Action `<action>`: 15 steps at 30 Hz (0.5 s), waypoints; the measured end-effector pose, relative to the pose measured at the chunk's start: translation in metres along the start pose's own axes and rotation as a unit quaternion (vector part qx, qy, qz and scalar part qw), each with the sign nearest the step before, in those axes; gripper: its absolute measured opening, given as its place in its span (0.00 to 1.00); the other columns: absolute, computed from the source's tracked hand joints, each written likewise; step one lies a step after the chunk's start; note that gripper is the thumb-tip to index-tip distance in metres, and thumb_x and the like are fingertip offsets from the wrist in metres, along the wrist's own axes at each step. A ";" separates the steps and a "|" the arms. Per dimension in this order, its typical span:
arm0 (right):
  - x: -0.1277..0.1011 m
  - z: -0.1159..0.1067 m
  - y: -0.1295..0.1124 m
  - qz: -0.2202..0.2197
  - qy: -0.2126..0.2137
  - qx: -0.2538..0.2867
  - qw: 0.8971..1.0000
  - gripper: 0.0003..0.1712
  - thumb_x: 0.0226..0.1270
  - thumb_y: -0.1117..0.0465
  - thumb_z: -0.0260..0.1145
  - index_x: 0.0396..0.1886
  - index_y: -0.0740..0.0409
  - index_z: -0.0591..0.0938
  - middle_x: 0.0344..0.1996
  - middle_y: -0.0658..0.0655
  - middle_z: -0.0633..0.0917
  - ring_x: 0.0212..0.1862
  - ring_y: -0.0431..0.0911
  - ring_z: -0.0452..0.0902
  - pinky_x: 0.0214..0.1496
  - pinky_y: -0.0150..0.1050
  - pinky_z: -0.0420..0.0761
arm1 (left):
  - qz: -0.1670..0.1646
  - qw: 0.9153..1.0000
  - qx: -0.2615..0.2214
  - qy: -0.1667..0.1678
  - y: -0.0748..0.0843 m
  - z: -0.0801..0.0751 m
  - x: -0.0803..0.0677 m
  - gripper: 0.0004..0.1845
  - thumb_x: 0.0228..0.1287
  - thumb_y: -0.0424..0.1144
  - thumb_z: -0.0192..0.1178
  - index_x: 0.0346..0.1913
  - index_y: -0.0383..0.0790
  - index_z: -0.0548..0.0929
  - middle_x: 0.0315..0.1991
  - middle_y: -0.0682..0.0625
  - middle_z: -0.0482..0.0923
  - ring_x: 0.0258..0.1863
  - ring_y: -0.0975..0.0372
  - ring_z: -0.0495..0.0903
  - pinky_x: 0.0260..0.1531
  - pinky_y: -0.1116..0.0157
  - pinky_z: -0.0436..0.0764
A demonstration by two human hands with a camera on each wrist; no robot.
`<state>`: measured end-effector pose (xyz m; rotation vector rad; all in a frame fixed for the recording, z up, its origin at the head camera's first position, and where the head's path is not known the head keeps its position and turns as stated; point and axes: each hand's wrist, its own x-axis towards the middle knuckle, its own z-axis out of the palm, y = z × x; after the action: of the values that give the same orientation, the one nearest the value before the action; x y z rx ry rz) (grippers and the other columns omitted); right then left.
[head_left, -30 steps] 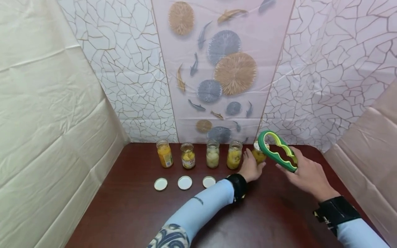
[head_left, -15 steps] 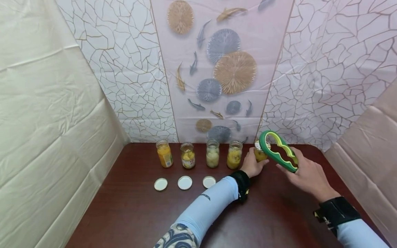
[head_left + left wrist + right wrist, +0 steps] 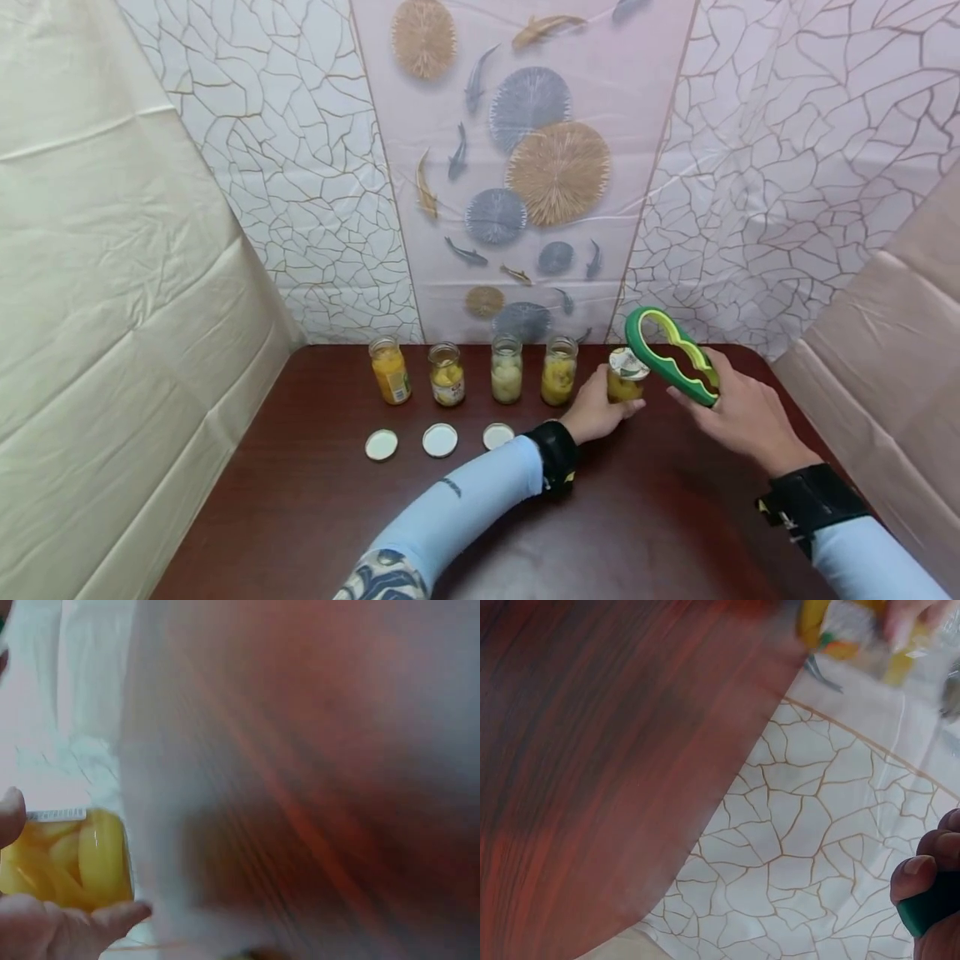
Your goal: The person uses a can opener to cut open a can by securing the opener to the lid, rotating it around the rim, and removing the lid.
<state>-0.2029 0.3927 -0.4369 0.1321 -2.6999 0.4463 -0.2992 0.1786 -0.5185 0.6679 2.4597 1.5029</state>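
At the right end of a row of jars, my left hand (image 3: pixel 596 410) grips a glass jar of yellow fruit (image 3: pixel 624 390), fingers on its left side and thumb across the front. A patterned white lid (image 3: pixel 628 363) covers that jar. The left wrist view shows yellow pieces inside the jar (image 3: pixel 103 859) between thumb and fingers. My right hand (image 3: pixel 746 417) holds a green jar opener (image 3: pixel 660 365) by one end, its looped end raised just right of the lid. In the right wrist view, only a bit of the opener (image 3: pixel 928 904) shows in the fingers.
Several lidless jars stand left of the held one: orange fruit (image 3: pixel 390 373), yellow chunks (image 3: pixel 447 385), pale fruit (image 3: pixel 507 377) and yellow fruit (image 3: pixel 559 375). Loose lids (image 3: pixel 440 440) lie before them. A patterned cloth (image 3: pixel 517 208) hangs behind the dark table (image 3: pixel 615 517).
My left hand has closed round the rightmost jar, which has come slightly nearer, so its lid shows more. The right hand with the jar opener has barely moved. The head view has shifted slightly.
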 end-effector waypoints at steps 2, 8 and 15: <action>0.001 -0.001 0.001 0.001 0.000 0.000 1.000 0.50 0.66 0.36 0.75 0.73 0.62 0.68 0.37 0.66 0.86 0.32 0.52 0.79 0.28 0.39 0.69 | 0.022 0.999 0.011 -0.025 0.004 -0.010 -0.018 0.34 0.71 0.54 0.71 0.73 0.50 0.69 0.61 0.54 0.81 0.58 0.68 0.81 0.60 0.67 0.81; -0.001 0.001 0.002 0.017 -0.017 -0.001 1.000 0.50 0.67 0.33 0.74 0.73 0.61 0.67 0.36 0.64 0.85 0.32 0.51 0.77 0.28 0.38 0.67 | 0.058 0.994 0.029 -0.088 0.011 -0.039 -0.078 0.35 0.71 0.55 0.71 0.74 0.51 0.69 0.64 0.56 0.79 0.63 0.71 0.79 0.64 0.69 0.79; -0.001 0.007 0.001 0.016 -0.022 0.000 1.000 0.49 0.66 0.33 0.73 0.73 0.60 0.69 0.32 0.58 0.83 0.30 0.49 0.74 0.28 0.38 0.66 | 0.030 0.995 0.005 -0.100 0.003 -0.053 -0.110 0.35 0.71 0.59 0.70 0.74 0.56 0.69 0.64 0.59 0.78 0.62 0.72 0.77 0.63 0.67 0.79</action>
<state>-0.2049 0.3915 -0.4433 0.0994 -2.7489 0.4582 -0.2210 0.0861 -0.4988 0.8574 2.3184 1.3709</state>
